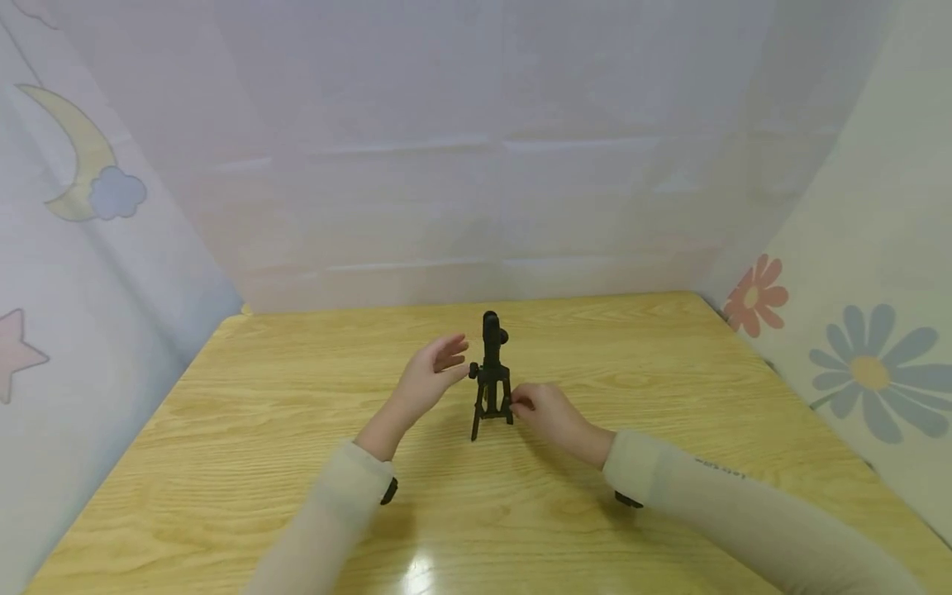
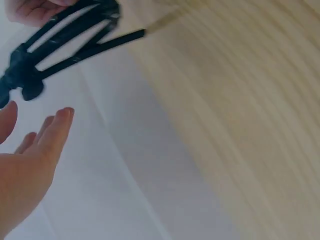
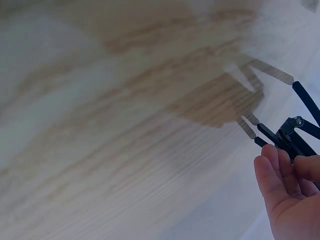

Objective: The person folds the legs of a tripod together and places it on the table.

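Observation:
A small black tripod [image 1: 492, 355] stands upright on the wooden table, its legs spread and a knob on its left side. My right hand [image 1: 554, 420] pinches its right leg between thumb and fingers; in the right wrist view the fingers [image 3: 285, 172] partly cover that leg. Beside the knob, on the left, my left hand [image 1: 431, 373] is raised with its fingers loosely extended and holds nothing. The left wrist view shows a narrow gap between the tripod [image 2: 60, 42] and the left fingertips [image 2: 64, 112].
The wooden table [image 1: 297, 380] has a glossy, reflective top. A pale wall covering [image 1: 476, 207] rises behind it. Printed panels with a moon [image 1: 82, 149] on the left and flowers [image 1: 870, 373] on the right flank the table.

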### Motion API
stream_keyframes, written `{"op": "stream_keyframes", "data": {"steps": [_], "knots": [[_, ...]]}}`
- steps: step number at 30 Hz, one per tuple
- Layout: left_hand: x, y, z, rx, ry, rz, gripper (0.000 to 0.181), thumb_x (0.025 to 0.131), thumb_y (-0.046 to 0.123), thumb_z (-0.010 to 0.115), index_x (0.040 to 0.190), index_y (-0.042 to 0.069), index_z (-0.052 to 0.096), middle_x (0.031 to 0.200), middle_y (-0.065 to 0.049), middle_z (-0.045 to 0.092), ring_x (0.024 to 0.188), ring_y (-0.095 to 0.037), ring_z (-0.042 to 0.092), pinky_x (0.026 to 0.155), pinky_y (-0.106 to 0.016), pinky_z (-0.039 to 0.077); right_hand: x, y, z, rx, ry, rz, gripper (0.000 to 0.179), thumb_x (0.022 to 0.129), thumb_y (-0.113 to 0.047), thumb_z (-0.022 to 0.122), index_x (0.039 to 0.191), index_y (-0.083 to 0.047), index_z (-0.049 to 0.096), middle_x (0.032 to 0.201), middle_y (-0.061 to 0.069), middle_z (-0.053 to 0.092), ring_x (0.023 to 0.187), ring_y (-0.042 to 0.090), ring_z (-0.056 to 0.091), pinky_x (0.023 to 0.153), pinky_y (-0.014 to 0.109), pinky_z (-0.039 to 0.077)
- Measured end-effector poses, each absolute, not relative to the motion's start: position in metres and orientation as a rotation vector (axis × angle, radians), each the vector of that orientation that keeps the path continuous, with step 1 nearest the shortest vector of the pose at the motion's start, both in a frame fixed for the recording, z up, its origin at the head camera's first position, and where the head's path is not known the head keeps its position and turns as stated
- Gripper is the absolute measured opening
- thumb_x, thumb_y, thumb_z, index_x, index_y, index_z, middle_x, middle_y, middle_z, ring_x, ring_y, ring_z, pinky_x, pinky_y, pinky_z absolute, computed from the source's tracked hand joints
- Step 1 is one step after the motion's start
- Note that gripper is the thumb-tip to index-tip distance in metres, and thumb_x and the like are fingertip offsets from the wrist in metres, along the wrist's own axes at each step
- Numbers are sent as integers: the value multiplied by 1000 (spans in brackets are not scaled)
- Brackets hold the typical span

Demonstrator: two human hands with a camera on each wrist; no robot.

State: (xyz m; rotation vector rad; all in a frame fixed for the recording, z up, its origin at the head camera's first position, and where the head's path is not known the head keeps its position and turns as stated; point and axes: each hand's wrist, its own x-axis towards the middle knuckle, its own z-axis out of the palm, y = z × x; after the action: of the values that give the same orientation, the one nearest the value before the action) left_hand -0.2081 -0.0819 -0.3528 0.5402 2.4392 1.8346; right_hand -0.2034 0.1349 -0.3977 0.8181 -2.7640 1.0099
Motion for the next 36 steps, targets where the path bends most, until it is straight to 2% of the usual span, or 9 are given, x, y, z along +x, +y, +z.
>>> {"op": "stream_keyframes", "data": {"steps": [5, 10, 16, 21, 25, 30, 36], "knots": [[-218, -86, -371, 567, 2514, 1600, 44, 96, -5, 54, 139, -5, 47, 135, -23, 54, 122, -37, 54, 99, -43, 46, -204, 137, -395, 765, -2799, 1007, 4, 89, 5, 63, 89, 5, 67, 86, 14, 70, 78, 23, 66, 67, 32, 55], [-229, -77, -384, 619, 2581, 1435, 39, 96, -2, 57, 135, -2, 54, 133, -21, 55, 119, -38, 55, 98, -44, 47, -206, 139, -396, 805, -2780, 987, 4, 89, 5, 63, 89, 6, 67, 86, 14, 70, 76, 21, 66, 66, 32, 55], [-237, -72, -391, 669, 2596, 1399, 22, 94, -2, 61, 114, -1, 67, 115, -18, 66, 106, -33, 64, 89, -39, 52, -209, 137, -397, 815, -2785, 1009, 5, 90, 6, 63, 89, 5, 68, 84, 13, 69, 71, 15, 62, 62, 27, 52], [-240, -71, -390, 696, 2660, 1282, 7, 93, 4, 64, 99, 3, 68, 104, -12, 69, 98, -28, 66, 80, -35, 55, -214, 138, -398, 813, -2790, 1032, 7, 91, 6, 61, 88, 5, 68, 81, 11, 69, 66, 10, 56, 59, 26, 49], [-241, -71, -388, 742, 2704, 1199, 9, 92, 5, 65, 100, 3, 69, 102, -11, 70, 98, -27, 66, 83, -37, 54, -216, 138, -397, 774, -2808, 1076, 8, 92, 6, 59, 90, 5, 67, 80, 11, 68, 64, 10, 55, 58, 26, 49], [-245, -72, -392, 715, 2697, 1191, 9, 92, 8, 66, 98, 3, 71, 99, -10, 70, 100, -26, 66, 85, -37, 54, -220, 136, -398, 725, -2819, 1112, 8, 92, 6, 60, 91, 6, 68, 83, 12, 69, 71, 16, 63, 61, 28, 52], [-250, -75, -396, 765, 2673, 1195, 12, 91, 4, 65, 100, 1, 72, 99, -11, 71, 86, -20, 67, 70, -30, 54, -226, 137, -401, 710, -2825, 1126, 9, 91, 7, 60, 90, 6, 70, 84, 13, 70, 78, 22, 67, 66, 32, 55]]}}
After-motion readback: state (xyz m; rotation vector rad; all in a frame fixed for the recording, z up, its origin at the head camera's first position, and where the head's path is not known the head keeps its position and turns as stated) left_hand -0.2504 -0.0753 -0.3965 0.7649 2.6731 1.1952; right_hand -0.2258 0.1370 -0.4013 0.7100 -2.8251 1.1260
